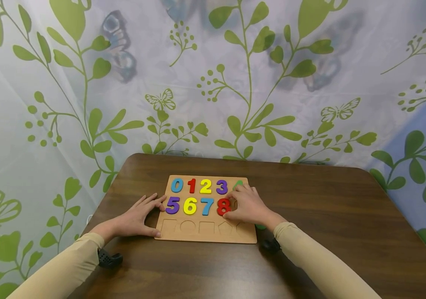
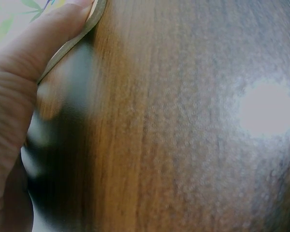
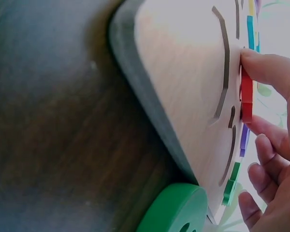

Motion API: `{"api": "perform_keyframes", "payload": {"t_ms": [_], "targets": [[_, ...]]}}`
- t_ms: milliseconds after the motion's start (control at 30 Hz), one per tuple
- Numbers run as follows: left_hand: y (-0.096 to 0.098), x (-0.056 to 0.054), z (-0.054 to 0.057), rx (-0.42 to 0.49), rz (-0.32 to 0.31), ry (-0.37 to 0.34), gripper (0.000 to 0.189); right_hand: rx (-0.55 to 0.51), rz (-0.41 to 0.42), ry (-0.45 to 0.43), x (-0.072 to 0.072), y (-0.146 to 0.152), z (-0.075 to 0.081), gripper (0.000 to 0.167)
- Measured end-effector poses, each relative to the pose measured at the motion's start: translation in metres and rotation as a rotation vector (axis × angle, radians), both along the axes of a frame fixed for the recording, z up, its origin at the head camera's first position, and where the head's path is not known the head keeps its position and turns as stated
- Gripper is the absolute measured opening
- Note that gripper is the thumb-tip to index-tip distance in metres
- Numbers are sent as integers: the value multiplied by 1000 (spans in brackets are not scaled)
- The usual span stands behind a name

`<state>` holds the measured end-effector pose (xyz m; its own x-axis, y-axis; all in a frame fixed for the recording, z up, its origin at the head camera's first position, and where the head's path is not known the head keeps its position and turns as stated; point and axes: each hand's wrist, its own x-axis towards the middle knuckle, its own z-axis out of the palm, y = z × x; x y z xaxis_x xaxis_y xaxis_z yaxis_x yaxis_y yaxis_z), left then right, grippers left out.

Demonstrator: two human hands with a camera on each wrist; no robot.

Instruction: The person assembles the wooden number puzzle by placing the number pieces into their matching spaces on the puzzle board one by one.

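A wooden number board [image 1: 205,235] lies on the table with raised coloured numerals in two rows. My right hand [image 1: 248,204] pinches the red number 8 [image 1: 223,206] between thumb and fingertips, at the right end of the lower row. In the right wrist view the red 8 [image 3: 247,89] stands proud of the board's surface. My left hand [image 1: 138,218] rests at the board's left side, fingers spread, thumb on the lower left corner and fingertips beside the purple 5 [image 1: 172,205]. The green 4 [image 1: 238,183] is partly hidden behind my right hand.
Shallow shape outlines, among them a circle [image 1: 188,226], run along the board's front. A green rounded piece with a hole [image 3: 176,210] lies against the board's right edge, mostly covered by my right wrist in the head view. Patterned cloth [image 1: 198,83] hangs behind the brown table [image 1: 329,216].
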<state>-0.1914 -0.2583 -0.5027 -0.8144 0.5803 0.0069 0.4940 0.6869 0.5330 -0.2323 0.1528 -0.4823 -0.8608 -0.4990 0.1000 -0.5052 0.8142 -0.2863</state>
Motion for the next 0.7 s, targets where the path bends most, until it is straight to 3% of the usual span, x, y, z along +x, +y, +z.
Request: {"api": "perform_keyframes", "payload": {"t_ms": [700], "targets": [[2, 1, 2, -11, 7, -15, 67, -54, 21, -15, 1, 4, 0, 55]]}}
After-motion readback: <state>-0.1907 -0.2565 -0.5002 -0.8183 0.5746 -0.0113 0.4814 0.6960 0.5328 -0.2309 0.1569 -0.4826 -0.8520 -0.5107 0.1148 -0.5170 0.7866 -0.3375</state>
